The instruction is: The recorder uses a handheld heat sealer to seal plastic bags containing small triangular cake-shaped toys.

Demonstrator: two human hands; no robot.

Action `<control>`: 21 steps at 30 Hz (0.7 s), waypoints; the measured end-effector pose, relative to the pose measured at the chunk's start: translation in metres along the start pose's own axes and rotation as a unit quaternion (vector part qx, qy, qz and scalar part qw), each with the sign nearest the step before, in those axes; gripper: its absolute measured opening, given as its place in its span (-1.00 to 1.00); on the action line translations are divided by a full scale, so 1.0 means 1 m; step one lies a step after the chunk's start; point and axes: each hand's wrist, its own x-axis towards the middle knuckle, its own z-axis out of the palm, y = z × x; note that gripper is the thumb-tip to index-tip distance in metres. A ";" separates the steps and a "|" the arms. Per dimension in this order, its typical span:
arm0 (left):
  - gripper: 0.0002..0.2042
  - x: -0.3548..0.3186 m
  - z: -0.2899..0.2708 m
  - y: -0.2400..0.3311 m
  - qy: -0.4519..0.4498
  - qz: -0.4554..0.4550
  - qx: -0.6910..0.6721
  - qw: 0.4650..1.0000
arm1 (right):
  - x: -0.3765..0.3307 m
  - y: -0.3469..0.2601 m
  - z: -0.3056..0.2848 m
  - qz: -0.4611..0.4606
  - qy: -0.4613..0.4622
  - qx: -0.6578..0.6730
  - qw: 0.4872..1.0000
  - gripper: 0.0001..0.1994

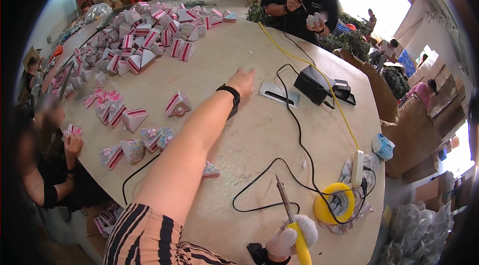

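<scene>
My left arm in a striped sleeve, with a dark watch (232,96) on the wrist, stretches across the table (239,135). At its end my left hand (241,82) is closed, fingers curled over the tabletop, and what they hold, if anything, is hidden. At the near edge my right hand (282,241), in a white glove, grips a soldering iron (301,245) by its yellow handle, metal tip pointing up. Left of my left forearm lies a pink-and-white cake-slice-shaped piece (178,104). Another glittery wedge (210,170) is partly behind that forearm.
A heap of similar wedges (144,30) covers the far left. A metal plate (279,95), a black box (312,85), cables, a power strip (357,169) and a yellow tape roll (335,203) lie to the right. Co-workers sit at the left (55,180) and far side (299,5).
</scene>
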 end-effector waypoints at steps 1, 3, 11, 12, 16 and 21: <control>-0.56 -0.009 -0.007 0.003 -0.002 0.004 0.001 1.000 | 0.000 0.000 -0.002 0.000 -0.002 0.002 1.000 -0.68; -0.58 -0.028 -0.023 0.009 -0.069 0.075 -0.020 0.995 | 0.000 0.000 -0.003 -0.001 -0.008 0.007 1.000 -0.68; -0.55 -0.169 -0.112 0.062 -0.149 -0.068 -0.469 0.868 | 0.013 -0.032 0.015 0.038 0.061 0.104 0.992 -0.74; -0.55 -0.186 -0.119 0.070 -0.178 -0.123 -0.569 0.793 | 0.015 -0.036 0.016 0.036 0.074 0.100 0.992 -0.79; -0.51 -0.232 -0.132 0.082 -0.209 -0.224 -0.737 0.602 | 0.013 -0.031 0.015 0.050 0.082 0.162 0.982 -0.79; -0.38 -0.278 -0.111 0.093 -0.154 -0.178 -0.788 0.569 | 0.008 -0.025 0.011 0.046 0.034 0.184 0.981 -0.78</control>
